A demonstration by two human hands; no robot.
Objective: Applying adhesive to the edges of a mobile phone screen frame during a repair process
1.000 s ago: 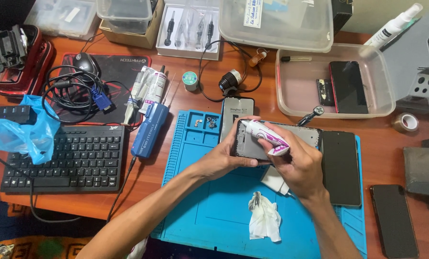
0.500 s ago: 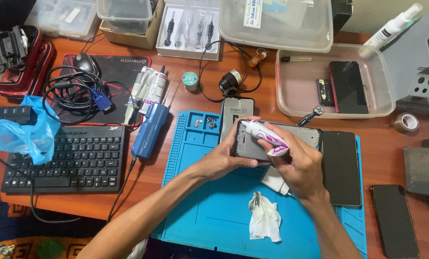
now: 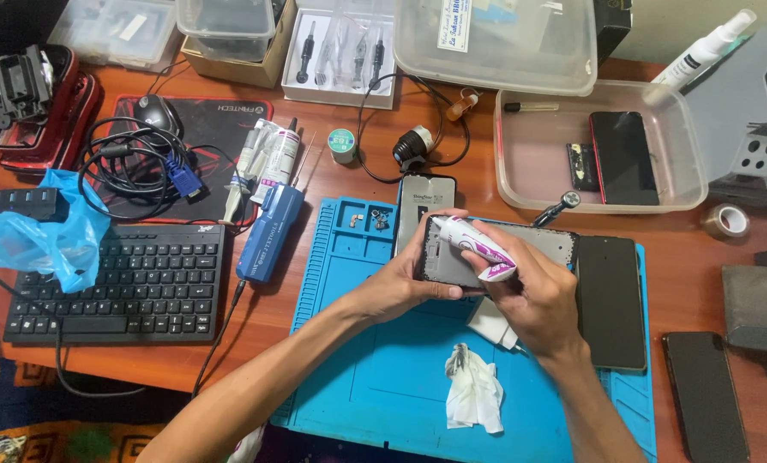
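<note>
Hands meet over the blue mat (image 3: 375,386) near its back edge. Our left hand (image 3: 400,287) stays clamped on the phone frame's (image 3: 533,244) left end. Our right hand (image 3: 533,296) keeps its grip around the white-and-pink tube (image 3: 473,247), nozzle at the frame. Since a second ago nothing has shifted, so we judge the application ongoing. A crumpled white cloth (image 3: 473,394) lies toward the front edge.

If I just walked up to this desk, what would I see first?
First the two hands in the middle: the left hand steadies a grey phone frame while the right hand presses a white and pink tube against it. Under them lies a bright blue work mat with a crumpled white tissue. Left of the mat sits a black keyboard.
</note>
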